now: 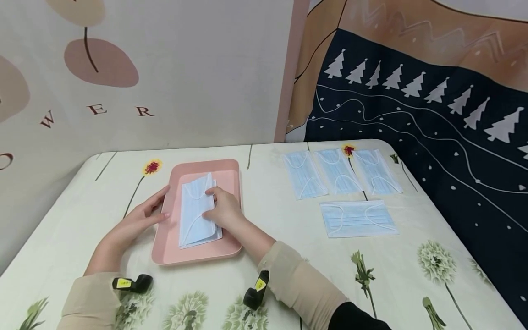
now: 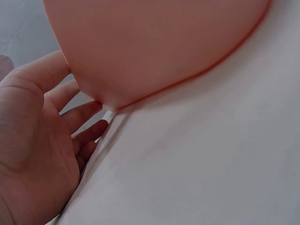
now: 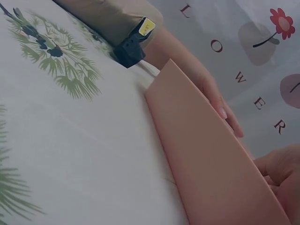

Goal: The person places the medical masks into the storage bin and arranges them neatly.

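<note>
A pink tray (image 1: 165, 250) lies on the table, with a small stack of light blue face masks (image 1: 194, 201) in it. My left hand (image 1: 134, 224) grips the tray's left rim; in the left wrist view, some fingers (image 2: 83, 115) rest against the outer wall while the thumb reaches over the rim. My right hand (image 1: 226, 211) pinches the right side of the mask stack inside the tray. The right wrist view mostly shows the tray's outer wall (image 3: 206, 150), which hides the masks.
To the right, three more masks stand in a row, the middle one (image 1: 339, 172) among them, with another mask (image 1: 359, 219) lying crosswise below. The tablecloth (image 1: 280, 229) is white with printed flowers. A patterned curtain (image 1: 412, 110) hangs behind the table's right side.
</note>
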Demonstrator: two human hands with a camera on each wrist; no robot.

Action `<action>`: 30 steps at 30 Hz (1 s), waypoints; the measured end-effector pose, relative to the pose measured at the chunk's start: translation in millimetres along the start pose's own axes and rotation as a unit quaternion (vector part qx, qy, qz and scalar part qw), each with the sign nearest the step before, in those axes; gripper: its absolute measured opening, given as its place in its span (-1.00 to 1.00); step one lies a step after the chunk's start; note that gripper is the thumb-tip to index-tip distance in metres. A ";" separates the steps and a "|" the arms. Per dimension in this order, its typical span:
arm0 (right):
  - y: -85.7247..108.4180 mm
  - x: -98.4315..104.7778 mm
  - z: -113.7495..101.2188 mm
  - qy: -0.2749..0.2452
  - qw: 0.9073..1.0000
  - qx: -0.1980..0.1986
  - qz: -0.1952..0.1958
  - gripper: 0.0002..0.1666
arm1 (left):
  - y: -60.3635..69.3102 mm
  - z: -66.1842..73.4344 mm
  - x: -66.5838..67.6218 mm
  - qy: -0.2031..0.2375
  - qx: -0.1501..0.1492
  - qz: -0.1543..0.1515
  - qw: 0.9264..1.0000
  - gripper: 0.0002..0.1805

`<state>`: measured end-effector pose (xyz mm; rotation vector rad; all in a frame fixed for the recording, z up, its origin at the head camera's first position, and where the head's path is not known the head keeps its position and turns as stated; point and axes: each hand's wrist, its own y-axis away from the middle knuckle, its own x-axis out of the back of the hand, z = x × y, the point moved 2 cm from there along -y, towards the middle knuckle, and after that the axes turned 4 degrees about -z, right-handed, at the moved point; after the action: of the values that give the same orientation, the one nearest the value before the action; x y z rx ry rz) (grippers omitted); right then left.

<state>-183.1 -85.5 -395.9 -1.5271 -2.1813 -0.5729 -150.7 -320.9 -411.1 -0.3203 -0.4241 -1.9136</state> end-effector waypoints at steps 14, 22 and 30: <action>-1.5 -0.8 -1.7 0.128 0.992 -0.006 -0.010 -0.19 | 0.3 1.4 0.6 -0.004 -0.005 0.004 1.000 -0.14; -0.6 1.1 -0.2 0.127 0.992 0.000 -0.009 -0.22 | 0.1 1.4 0.4 -0.005 -0.002 0.001 1.000 -0.13; 2.3 4.3 -1.4 0.107 0.994 0.008 0.000 -0.29 | 0.0 -0.5 -1.4 -0.002 -0.003 0.000 1.000 -0.14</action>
<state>-182.1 -82.3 -392.1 -1.3891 -2.0184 -0.6843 -150.2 -319.9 -412.1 -0.3278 -0.4216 -1.9145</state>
